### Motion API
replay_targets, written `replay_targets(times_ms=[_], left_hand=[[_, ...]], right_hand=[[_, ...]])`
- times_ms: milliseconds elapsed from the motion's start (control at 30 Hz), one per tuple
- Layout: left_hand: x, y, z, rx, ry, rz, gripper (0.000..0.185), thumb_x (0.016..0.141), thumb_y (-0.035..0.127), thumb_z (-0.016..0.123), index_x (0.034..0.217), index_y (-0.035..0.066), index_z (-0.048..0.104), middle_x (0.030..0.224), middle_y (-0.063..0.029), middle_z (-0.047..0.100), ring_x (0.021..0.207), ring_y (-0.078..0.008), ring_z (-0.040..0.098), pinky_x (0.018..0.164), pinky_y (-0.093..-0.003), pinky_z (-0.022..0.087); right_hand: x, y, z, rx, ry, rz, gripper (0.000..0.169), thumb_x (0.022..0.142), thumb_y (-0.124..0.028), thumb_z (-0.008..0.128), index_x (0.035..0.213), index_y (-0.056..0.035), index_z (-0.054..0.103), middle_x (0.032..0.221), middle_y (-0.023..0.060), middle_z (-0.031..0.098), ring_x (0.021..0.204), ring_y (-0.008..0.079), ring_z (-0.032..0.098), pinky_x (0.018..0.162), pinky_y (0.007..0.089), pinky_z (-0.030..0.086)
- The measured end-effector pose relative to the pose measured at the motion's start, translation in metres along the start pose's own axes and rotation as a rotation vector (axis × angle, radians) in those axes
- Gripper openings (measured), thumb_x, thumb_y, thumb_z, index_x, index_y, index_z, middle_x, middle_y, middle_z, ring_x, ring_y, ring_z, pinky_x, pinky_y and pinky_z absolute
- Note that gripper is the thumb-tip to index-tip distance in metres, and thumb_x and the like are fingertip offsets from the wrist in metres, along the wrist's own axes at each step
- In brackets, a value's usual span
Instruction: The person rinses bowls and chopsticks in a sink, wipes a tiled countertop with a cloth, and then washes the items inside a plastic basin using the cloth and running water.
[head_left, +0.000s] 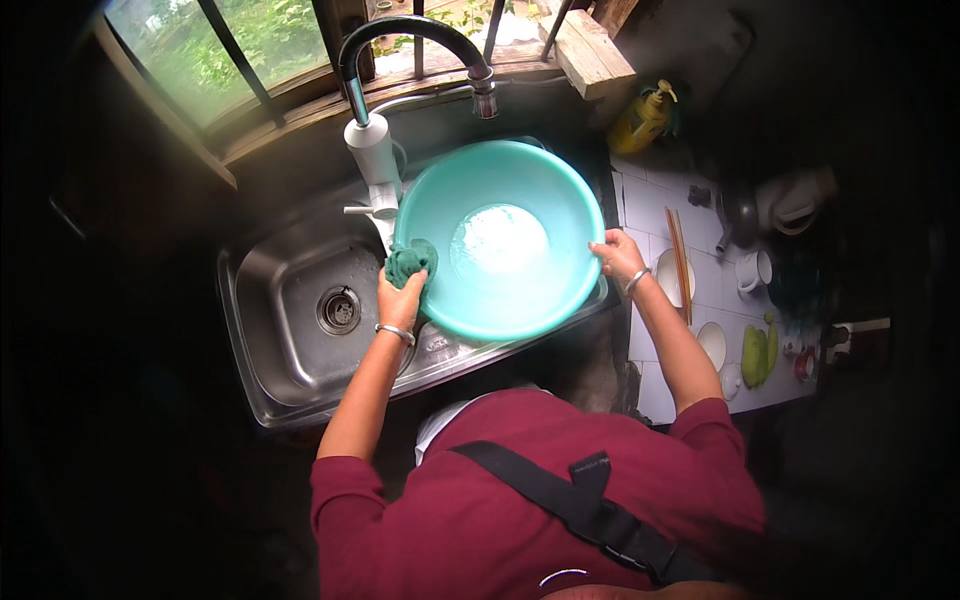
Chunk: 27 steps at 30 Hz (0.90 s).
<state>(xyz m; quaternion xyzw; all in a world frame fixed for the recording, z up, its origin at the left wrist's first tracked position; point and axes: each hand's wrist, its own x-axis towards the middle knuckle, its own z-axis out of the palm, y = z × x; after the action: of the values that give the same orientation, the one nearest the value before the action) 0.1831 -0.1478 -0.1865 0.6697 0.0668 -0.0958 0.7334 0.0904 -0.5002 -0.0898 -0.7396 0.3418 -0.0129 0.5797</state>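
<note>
A large turquoise plastic basin (435, 191) sits over the right side of a stainless steel sink (262, 360). Bright light reflects off its bottom, where there seems to be a little water. My left hand (403, 298) clasps a bunched dark green cloth (412, 261) against the basin's left rim. On the opposite side, my right hand (621, 259) grips the right rim, thumb on the inner edge. Behind the basin stands a white-bodied faucet (369, 150), its black gooseneck spout arching over the basin's back rim.
The left sink bowl has a drain strainer (340, 309). On the white-tiled counter (649, 191) at right are a yellow pump bottle (641, 120), chopsticks (679, 262) across a bowl (665, 274), a white mug (753, 271) and green vegetables (757, 355). A wooden block (589, 56) juts from the barred window.
</note>
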Motion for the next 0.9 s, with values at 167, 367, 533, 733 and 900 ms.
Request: replay_targets(times_ms=[167, 367, 533, 733, 900], left_hand=[[0.020, 0.037, -0.023, -0.208, 0.142, 0.212, 0.045, 0.076, 0.010, 0.068, 0.114, -0.001, 0.045, 0.102, -0.0061, 0.056, 0.090, -0.0142, 0.055, 0.081, -0.0268, 0.044], [0.066, 0.078, -0.005, -0.265, 0.244, 0.228, 0.047, 0.076, 0.012, 0.069, 0.115, 0.001, 0.044, 0.101, -0.0075, 0.055, 0.086, -0.0157, 0.056, 0.078, -0.0279, 0.047], [0.078, 0.076, 0.002, -0.257, 0.344, 0.214, 0.029, 0.077, 0.012, 0.067, 0.100, 0.000, 0.053, 0.094, -0.0064, 0.058, 0.076, -0.0163, 0.059, 0.065, -0.0304, 0.053], [0.109, 0.053, -0.019, -0.315, 0.310, -0.082, 0.028, 0.078, 0.017, 0.065, 0.099, 0.002, 0.055, 0.091, -0.0064, 0.060, 0.076, -0.0191, 0.061, 0.067, -0.0312, 0.054], [0.120, 0.041, -0.029, -0.571, 0.189, -0.378, 0.026, 0.080, 0.022, 0.060, 0.098, 0.003, 0.056, 0.093, -0.0085, 0.062, 0.085, -0.0233, 0.061, 0.075, -0.0371, 0.054]], right_hand=[[-0.003, 0.035, 0.012, -0.039, 0.043, -0.016, 0.040, 0.082, -0.022, 0.062, 0.112, 0.0000, 0.047, 0.087, 0.0075, 0.060, 0.075, 0.0138, 0.060, 0.052, 0.0273, 0.051], [-0.026, 0.059, -0.023, 0.079, 0.195, -0.108, 0.023, 0.087, -0.018, 0.054, 0.104, -0.0029, 0.053, 0.085, 0.0041, 0.058, 0.069, 0.0114, 0.058, 0.050, 0.0251, 0.049], [-0.053, 0.068, -0.060, -0.075, 0.512, -0.373, 0.011, 0.081, -0.010, 0.057, 0.089, -0.0032, 0.058, 0.079, 0.0073, 0.060, 0.069, 0.0138, 0.059, 0.057, 0.0249, 0.047], [-0.060, 0.083, -0.132, -0.449, 0.873, -0.367, 0.011, 0.078, -0.014, 0.058, 0.086, -0.0051, 0.057, 0.082, 0.0097, 0.058, 0.076, 0.0235, 0.058, 0.066, 0.0356, 0.047], [-0.037, 0.093, -0.159, -0.772, 0.776, -0.007, 0.032, 0.076, -0.026, 0.061, 0.101, -0.0065, 0.055, 0.103, 0.0131, 0.053, 0.099, 0.0287, 0.053, 0.081, 0.0397, 0.045]])
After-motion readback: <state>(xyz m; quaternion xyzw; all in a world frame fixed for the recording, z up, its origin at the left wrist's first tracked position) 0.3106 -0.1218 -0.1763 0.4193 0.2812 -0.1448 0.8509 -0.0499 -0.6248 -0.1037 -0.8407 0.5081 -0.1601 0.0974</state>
